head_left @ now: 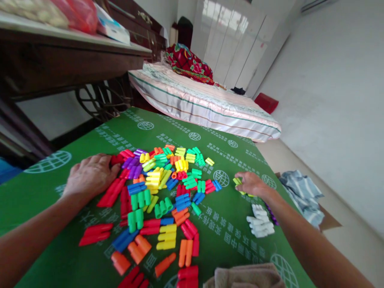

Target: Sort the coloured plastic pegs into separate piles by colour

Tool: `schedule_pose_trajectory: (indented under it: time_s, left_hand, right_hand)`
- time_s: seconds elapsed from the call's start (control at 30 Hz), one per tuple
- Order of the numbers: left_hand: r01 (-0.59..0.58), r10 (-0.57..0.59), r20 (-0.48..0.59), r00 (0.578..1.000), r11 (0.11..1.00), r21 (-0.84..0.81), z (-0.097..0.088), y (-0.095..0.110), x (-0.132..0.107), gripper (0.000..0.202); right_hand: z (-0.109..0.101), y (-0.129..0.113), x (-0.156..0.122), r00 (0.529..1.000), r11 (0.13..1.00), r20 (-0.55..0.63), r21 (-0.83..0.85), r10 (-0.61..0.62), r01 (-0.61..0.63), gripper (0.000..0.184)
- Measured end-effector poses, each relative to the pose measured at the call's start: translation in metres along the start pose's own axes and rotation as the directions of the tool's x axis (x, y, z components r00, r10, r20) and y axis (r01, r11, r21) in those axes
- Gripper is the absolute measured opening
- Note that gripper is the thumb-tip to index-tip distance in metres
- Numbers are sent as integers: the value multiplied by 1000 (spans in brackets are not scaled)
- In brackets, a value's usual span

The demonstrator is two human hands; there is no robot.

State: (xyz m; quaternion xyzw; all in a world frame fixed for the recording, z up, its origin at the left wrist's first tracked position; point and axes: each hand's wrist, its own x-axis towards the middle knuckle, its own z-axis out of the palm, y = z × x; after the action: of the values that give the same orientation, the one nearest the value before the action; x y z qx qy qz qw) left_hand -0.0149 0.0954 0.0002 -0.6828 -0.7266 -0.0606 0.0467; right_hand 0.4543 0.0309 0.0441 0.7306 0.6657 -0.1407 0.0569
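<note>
Green tabletop (228,160) separates coloured pieces (154,178) from right hand (251,184), near right edge.

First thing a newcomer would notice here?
Probably the heap of bright plastic pieces spread over the green board, with the left hand palm-down at its left edge. Next, the right hand over lime pieces apart from the heap, with white pieces nearer the camera. Behind, a red flowered blanket on the bed.

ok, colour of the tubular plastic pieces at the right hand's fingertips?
Yellow-green. The tubular plastic pieces at the right hand show best in the head view.
</note>
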Motion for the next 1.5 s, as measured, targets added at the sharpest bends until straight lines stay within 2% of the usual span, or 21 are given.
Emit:
schedule_pose_trajectory:
  time_s: [0.23, 0.43, 0.7, 0.87, 1.5]
  left_hand:
    - [6, -7, 18, 1000, 1000, 14, 0, -2, 2, 59]
    - [16, -16, 13, 1000, 999, 34, 1, 0, 2, 55]
    - [6, -6, 8, 1000, 1000, 30, 2, -1, 2, 56]
    - [5, -5, 3, 1000, 1000, 24, 2, -2, 2, 55]
    - [14, -13, -9, 1000, 999, 41, 7, -2, 4, 56]
  right_hand:
    - [4, 6, 11, 998, 998, -26, -48, 50, -51, 38]
    - [3, 15, 25, 987, 984, -60, -89, 152, -157, 44]
    - [2, 20, 31, 972, 968, -10, -87, 235, -235, 36]
    - [-2, 20, 31, 966, 962, 3, -91, 257, -256, 27]
    - [-2, 33, 35, 948, 942, -20, -109, 317, -318, 28]
